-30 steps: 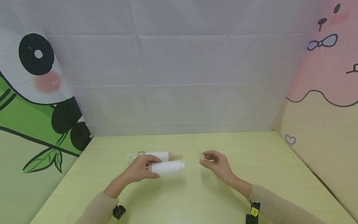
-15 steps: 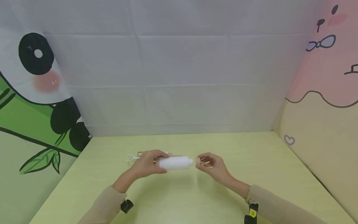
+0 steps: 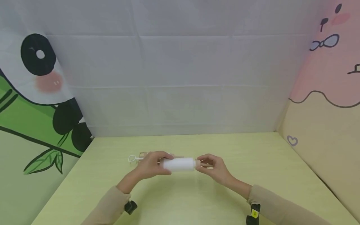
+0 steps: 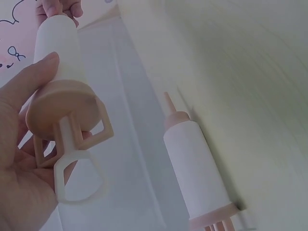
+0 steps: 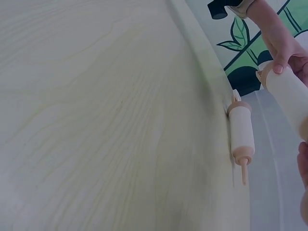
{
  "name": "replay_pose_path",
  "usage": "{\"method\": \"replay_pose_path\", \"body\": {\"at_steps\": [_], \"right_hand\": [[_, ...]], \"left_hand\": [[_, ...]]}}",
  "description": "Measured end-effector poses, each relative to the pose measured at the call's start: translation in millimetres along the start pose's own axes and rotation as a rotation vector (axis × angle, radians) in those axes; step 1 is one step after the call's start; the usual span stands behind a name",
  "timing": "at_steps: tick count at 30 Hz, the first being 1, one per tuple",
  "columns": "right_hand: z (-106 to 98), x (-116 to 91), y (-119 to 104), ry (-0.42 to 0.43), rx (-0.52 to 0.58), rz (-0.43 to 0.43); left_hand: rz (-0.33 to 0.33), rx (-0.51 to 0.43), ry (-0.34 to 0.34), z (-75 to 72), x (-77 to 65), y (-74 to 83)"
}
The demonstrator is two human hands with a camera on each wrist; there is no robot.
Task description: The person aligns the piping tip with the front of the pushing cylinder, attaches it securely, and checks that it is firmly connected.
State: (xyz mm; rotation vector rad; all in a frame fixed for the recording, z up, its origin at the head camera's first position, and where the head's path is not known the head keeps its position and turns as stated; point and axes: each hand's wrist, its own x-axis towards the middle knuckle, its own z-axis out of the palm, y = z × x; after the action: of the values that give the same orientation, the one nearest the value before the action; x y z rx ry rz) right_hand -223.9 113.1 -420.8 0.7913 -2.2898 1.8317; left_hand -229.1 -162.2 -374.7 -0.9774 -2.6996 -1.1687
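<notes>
A pale, creased backdrop (image 3: 180, 62) spans the scene behind a yellow-green table (image 3: 182, 203); painted panels flank it, one with a cartoon eye and green leaves (image 3: 40, 103) on the left, one in pink and cream (image 3: 323, 125) on the right; beige sleeves (image 3: 105, 207) reach in from the near edge; the left hand (image 3: 152, 164) curls thumb and fingers round the base of a white tube (image 3: 180, 164), held level above the tabletop; opposite, the right hand (image 3: 217, 170) pinches a beige nozzle (image 3: 198, 164) in its fingertips against the tube's other end, though how firmly it is seated cannot be told; a second tube (image 5: 241, 130), nozzle attached, lies on the table behind, partly hidden by the left hand in the head view; black devices (image 3: 130, 207) sit at both wrists; beige handles (image 4: 107, 120) and a white loop (image 4: 72, 156) jut from the held tube's base.
</notes>
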Motion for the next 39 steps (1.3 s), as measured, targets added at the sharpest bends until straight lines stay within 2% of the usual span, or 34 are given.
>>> {"method": "replay_pose_path", "body": {"at_steps": [4,12,16,21,27,33,39], "right_hand": [[-1.5,-0.4,0.5,-0.010,-0.033,-0.030],[-3.4,0.3,1.3,-0.028,-0.044,-0.053],[-2.6,-0.4,-5.8,-0.044,-0.045,-0.107],[-2.2,-1.1,-21.7,-0.063,-0.059,-0.163],[-3.4,1.2,-25.1,-0.079,-0.108,-0.247],[-5.3,1.9,-23.9,-0.076,-0.132,-0.348],[-6.8,4.8,-23.4,-0.073,-0.122,-0.404]], "left_hand": [[-0.030,-0.023,-0.006,1.7,-0.6,0.3],[-0.020,0.000,0.015,4.6,-0.1,-0.6],[-0.026,0.016,0.019,6.0,-1.5,-1.7],[-0.030,-0.012,-0.001,6.2,-2.6,-4.7],[-0.033,-0.042,0.019,6.3,-1.7,-6.0],[0.021,-0.051,0.087,10.7,-2.4,-4.2],[0.102,-0.007,0.150,12.1,-2.8,-4.7]]}}
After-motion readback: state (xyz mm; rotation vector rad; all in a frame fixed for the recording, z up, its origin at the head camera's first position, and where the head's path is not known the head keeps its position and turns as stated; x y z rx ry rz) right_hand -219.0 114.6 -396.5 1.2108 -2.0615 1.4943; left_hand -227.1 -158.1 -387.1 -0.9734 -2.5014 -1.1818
